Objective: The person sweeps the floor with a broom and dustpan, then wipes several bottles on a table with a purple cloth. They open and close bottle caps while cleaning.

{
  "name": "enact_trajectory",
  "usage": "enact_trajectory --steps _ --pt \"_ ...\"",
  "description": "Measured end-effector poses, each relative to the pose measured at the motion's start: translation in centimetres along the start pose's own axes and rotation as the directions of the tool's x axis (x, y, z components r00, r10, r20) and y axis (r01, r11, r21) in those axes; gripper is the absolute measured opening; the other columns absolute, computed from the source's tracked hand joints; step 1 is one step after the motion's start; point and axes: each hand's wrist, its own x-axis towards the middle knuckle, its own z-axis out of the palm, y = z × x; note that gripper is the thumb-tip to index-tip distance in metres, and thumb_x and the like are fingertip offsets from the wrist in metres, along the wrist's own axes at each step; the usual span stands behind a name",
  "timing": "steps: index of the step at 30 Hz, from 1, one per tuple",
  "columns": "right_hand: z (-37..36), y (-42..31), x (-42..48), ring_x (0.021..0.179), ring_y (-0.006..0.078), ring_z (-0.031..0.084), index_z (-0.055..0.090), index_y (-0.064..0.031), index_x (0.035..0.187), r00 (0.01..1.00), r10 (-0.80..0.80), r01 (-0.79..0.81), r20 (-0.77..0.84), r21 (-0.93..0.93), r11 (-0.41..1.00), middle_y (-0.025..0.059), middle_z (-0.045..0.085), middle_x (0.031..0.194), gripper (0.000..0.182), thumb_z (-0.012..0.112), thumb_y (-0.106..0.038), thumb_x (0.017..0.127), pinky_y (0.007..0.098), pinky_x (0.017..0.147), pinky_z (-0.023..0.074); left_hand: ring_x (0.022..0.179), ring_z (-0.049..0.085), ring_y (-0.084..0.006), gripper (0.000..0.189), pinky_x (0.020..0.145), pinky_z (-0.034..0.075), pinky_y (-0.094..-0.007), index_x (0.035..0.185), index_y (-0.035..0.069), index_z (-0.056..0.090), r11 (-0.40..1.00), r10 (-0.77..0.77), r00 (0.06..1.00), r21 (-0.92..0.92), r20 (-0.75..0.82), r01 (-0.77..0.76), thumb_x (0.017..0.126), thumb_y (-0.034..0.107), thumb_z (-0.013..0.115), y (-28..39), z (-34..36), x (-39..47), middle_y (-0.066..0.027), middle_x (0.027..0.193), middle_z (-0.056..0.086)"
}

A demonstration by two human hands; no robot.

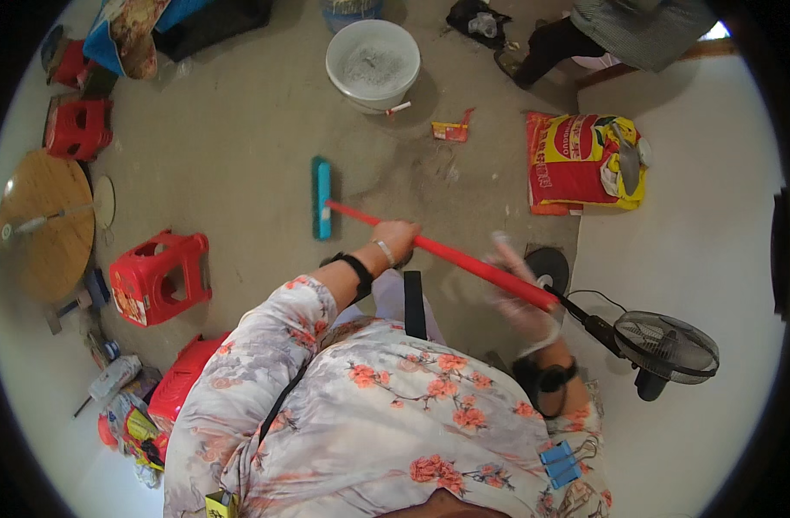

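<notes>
A broom with a teal head and a red handle slants across the floor before me. My left hand grips the handle partway up, above the head. The handle's upper end crosses in front of my right hand, which is blurred. The fingers of that hand look spread and are not wrapped around the handle; whether the palm touches it I cannot tell. The broom head is on the bare concrete floor, its bristles facing left.
A white bucket with greyish contents stands ahead, near a red-yellow packet. Right are a bag bearing a trowel and a pedestal fan. Red stools and a round wooden tabletop lie left. A person is at upper right.
</notes>
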Motion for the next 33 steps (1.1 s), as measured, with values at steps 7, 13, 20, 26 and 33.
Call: enact_trajectory --steps 7,13,20,26,33 --pt "2.5 3.7 5.9 0.084 0.0111 0.058 0.063 -0.0035 0.09 0.991 0.077 -0.054 -0.111 0.191 0.98 0.0036 0.063 0.086 0.016 0.058 -0.019 0.087 0.0274 0.079 0.0455 0.08 0.061 -0.0336 0.022 0.069 0.048 -0.0439 0.082 0.011 0.063 0.994 -0.095 0.995 -0.053 0.028 0.096 0.075 0.031 0.067 -3.2 2.9 1.9 -0.0141 0.082 0.063" --pt "-3.6 -2.7 10.8 0.072 0.0073 0.056 0.063 -0.0038 0.081 0.989 0.013 -0.008 -0.149 0.033 0.999 0.0026 0.064 0.081 0.02 0.06 -0.022 0.087 0.0231 0.066 0.0454 0.076 0.06 -0.0355 0.019 0.068 0.047 -0.0448 0.08 0.01 0.063 0.982 -0.091 0.967 -0.181 -0.238 0.048 0.074 0.028 0.067 1.9 -1.9 10.6 -0.0161 0.077 0.063" --pt "-8.5 -8.7 8.3 0.079 0.01 0.058 0.061 -0.0031 0.083 0.969 -0.18 0.178 -0.169 -0.027 0.984 0.0045 0.064 0.085 0.003 0.062 -0.005 0.081 0.0251 0.075 0.0478 0.075 0.059 -0.0342 0.019 0.067 0.047 -0.0443 0.082 0.009 0.059 0.988 0.073 0.931 -0.099 -0.359 -0.115 0.074 0.026 0.066 7.2 -4.7 15.6 -0.0143 0.077 0.062" --pt "-11.7 -11.3 4.1 0.085 0.0176 0.057 0.054 -0.0011 0.088 0.966 0.005 0.005 -0.26 0.038 0.999 0.0095 0.061 0.088 0.006 0.056 -0.004 0.083 0.0328 0.082 0.0447 0.079 0.059 -0.0331 0.022 0.067 0.048 -0.0427 0.088 0.007 0.053 0.943 0.278 0.927 -0.111 -0.251 -0.313 0.074 0.019 0.065 11.7 -3.7 13.7 -0.0135 0.085 0.059" --pt "-11.8 -7.9 13.1 0.074 0.0136 0.053 0.054 -0.0019 0.091 0.928 -0.013 0.101 -0.373 0.219 0.971 0.0086 0.059 0.087 0.01 0.055 -0.004 0.082 0.0287 0.073 0.0438 0.082 0.058 -0.0365 0.02 0.07 0.047 -0.0447 0.092 0.006 0.054 0.907 0.266 0.96 -0.316 -0.083 -0.278 0.076 0.015 0.062 9.1 -3.7 17.9 -0.0173 0.088 0.059"
